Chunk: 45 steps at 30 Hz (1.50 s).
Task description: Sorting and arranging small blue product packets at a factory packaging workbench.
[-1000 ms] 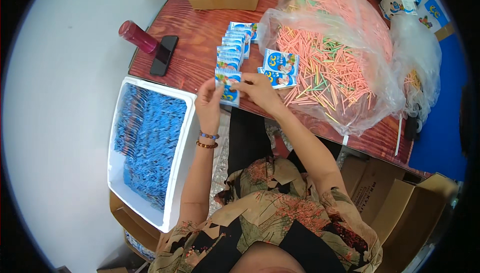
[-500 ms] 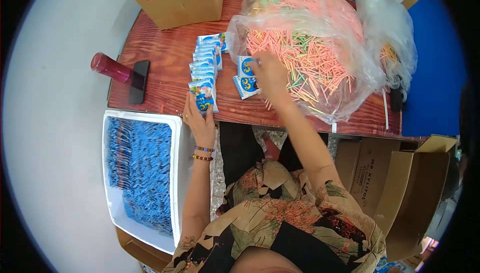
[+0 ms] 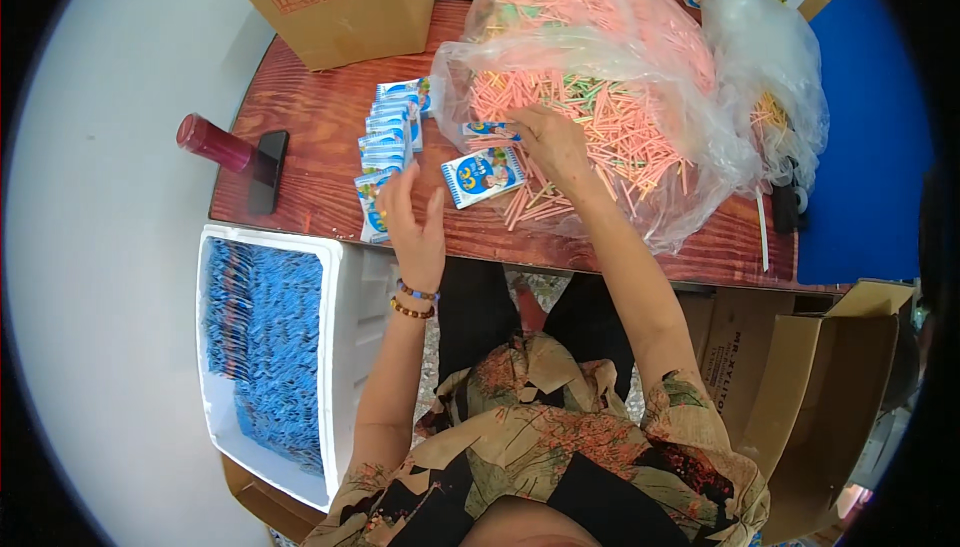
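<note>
My left hand (image 3: 414, 232) hovers at the near end of a column of small blue-and-white packets (image 3: 384, 142), thumb and fingers apart and holding nothing. My right hand (image 3: 556, 147) is over the near left part of an opened clear plastic bag full of thin sticks (image 3: 630, 137), mostly pink with some green and yellow. Its fingertips pinch the edge of a tilted blue-and-white packet (image 3: 488, 130). Just below that, another packet (image 3: 485, 176) lies face up on the reddish wooden table (image 3: 315, 112). Several loose pink sticks (image 3: 535, 209) lie beside it, near the table's front edge.
A white foam box (image 3: 335, 367) packed with blue packets stands at the left. On the table are a cardboard box (image 3: 345, 7), a dark phone (image 3: 267, 173) and a red bottle (image 3: 213, 141). An open carton (image 3: 835, 387) is at the lower right, near a blue panel (image 3: 860, 147).
My left hand has lifted off the packet column and moved slightly right, fingers spreading. My right hand now holds the upper packet tilted up. The view has shifted a little.
</note>
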Each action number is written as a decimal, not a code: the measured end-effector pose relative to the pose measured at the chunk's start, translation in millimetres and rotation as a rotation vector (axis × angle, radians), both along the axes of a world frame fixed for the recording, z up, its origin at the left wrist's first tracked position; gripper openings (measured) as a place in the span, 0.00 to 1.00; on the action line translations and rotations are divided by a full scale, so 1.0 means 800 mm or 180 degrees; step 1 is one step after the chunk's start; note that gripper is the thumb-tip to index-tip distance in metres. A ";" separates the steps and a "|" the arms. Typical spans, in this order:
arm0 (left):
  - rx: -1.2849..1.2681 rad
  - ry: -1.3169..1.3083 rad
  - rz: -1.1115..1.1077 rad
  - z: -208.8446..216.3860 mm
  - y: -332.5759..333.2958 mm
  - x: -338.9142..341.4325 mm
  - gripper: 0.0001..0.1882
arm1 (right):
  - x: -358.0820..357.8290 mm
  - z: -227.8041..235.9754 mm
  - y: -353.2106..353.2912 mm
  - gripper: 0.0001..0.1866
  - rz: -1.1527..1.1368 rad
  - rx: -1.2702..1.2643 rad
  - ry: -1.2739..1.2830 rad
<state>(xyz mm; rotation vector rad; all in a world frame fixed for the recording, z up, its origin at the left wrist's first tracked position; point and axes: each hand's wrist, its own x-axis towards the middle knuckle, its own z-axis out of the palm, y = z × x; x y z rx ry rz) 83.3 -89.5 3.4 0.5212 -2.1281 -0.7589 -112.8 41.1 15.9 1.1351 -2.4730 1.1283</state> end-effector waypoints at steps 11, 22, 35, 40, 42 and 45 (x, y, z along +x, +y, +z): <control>0.2897 0.0424 -0.1576 0.024 0.059 -0.051 0.07 | 0.046 0.033 0.087 0.05 0.1051 -0.0981 -0.2791; 0.4212 0.0910 -0.1338 0.005 0.113 -0.015 0.08 | 0.094 -0.019 0.114 0.07 0.1026 -0.1984 -0.3647; 0.4959 0.1292 -0.1036 -0.006 0.126 -0.006 0.08 | 0.104 -0.029 0.121 0.04 0.0782 -0.1766 -0.3632; 0.5067 0.1403 -0.0838 -0.016 0.118 -0.004 0.08 | 0.116 0.004 0.119 0.05 0.0669 -0.2617 -0.3351; 0.4982 0.1335 -0.0980 -0.020 0.117 -0.003 0.10 | 0.111 0.000 0.126 0.09 0.1068 -0.1902 -0.2024; 0.4919 0.1248 -0.1144 -0.023 0.117 -0.003 0.12 | 0.106 0.004 0.125 0.10 0.1343 -0.1179 -0.1423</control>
